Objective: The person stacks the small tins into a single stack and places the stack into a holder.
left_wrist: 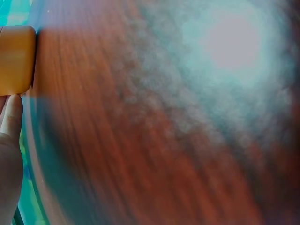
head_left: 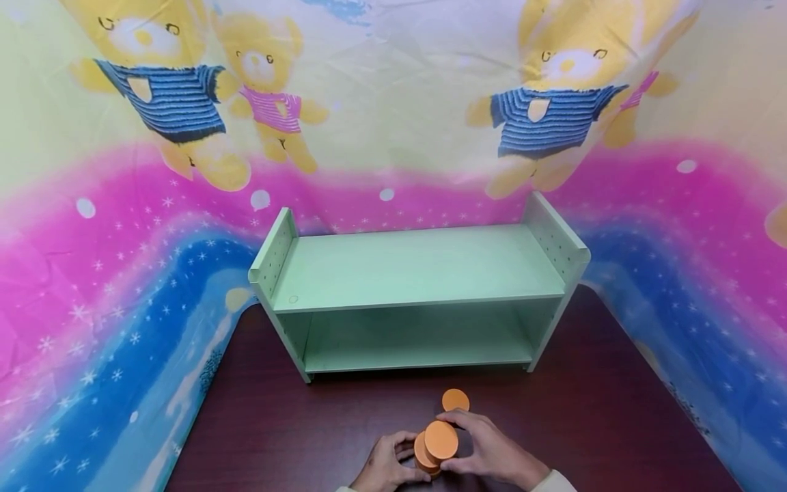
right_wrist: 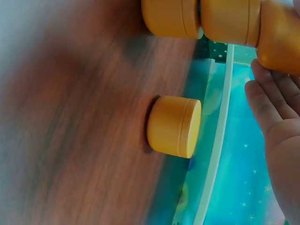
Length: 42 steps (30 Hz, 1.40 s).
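Small round orange jars with lids are stacked near the table's front. My right hand (head_left: 492, 447) pinches the top jar (head_left: 441, 440) between thumb and fingers, slightly off-centre over the middle jar (head_left: 421, 451). In the right wrist view the top jar (right_wrist: 281, 40) is tilted against the middle jar (right_wrist: 227, 18), and the bottom jar (right_wrist: 166, 18) is at the table. My left hand (head_left: 387, 463) curls round the lower part of the stack; in the left wrist view a digit touches the side of the bottom jar (left_wrist: 16, 61). Another orange jar (head_left: 456, 400) stands alone just behind the right hand.
A pale green two-tier shelf (head_left: 406, 270) stands at the back of the dark reddish-brown table (head_left: 270, 424). Cloth (head_left: 393, 137) printed with bears hangs behind it and along both sides.
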Each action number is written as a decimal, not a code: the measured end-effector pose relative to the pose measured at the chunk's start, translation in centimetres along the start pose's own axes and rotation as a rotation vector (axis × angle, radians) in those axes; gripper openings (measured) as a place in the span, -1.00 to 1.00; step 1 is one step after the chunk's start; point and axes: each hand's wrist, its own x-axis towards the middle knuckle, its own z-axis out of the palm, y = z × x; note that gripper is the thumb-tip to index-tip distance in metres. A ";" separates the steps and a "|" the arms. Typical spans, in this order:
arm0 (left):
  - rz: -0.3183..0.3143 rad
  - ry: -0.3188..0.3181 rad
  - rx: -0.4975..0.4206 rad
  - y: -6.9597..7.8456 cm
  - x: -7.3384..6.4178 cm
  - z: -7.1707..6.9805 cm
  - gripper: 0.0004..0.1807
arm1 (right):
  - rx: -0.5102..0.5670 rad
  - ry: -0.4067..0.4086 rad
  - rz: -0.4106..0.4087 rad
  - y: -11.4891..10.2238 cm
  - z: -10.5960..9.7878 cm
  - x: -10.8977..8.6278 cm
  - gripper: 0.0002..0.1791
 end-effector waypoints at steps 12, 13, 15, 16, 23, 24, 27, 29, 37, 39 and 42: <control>-0.031 0.022 -0.047 -0.2 0.0 0.2 -0.46 | 0.117 0.074 0.038 0.4 1.0 0.0 -0.32; -0.037 0.027 -0.051 -0.2 0.1 0.2 -0.45 | 0.119 0.080 0.034 0.5 1.0 0.0 -0.32; -0.027 0.030 -0.048 -0.2 0.1 0.2 -0.46 | 0.118 0.089 0.027 0.5 1.1 0.0 -0.32; -0.026 0.030 -0.046 -0.2 0.1 0.2 -0.46 | 0.116 0.092 0.026 0.5 1.2 -0.1 -0.31; -0.023 0.017 -0.045 -0.1 0.0 0.1 -0.46 | 0.136 0.081 0.049 0.3 1.3 -0.1 -0.32; -0.020 0.017 -0.045 -0.2 0.0 0.1 -0.46 | 0.144 0.077 0.052 0.3 1.4 -0.1 -0.32; -0.005 0.015 -0.041 -0.3 -0.1 0.1 -0.46 | 0.161 0.072 0.053 0.3 1.5 -0.1 -0.31; 0.003 0.016 -0.039 -0.3 -0.1 0.1 -0.46 | 0.170 0.075 0.046 0.4 1.6 0.0 -0.30; 0.024 0.004 -0.038 -0.5 -0.1 0.0 -0.46 | 0.183 0.081 0.025 0.2 1.8 0.0 -0.30; 0.027 0.000 -0.043 -0.4 -0.1 0.0 -0.46 | 0.178 0.078 0.036 0.1 1.8 0.0 -0.30; 0.035 -0.004 -0.047 -0.4 -0.1 -0.1 -0.46 | 0.171 0.074 0.050 0.0 1.8 0.0 -0.31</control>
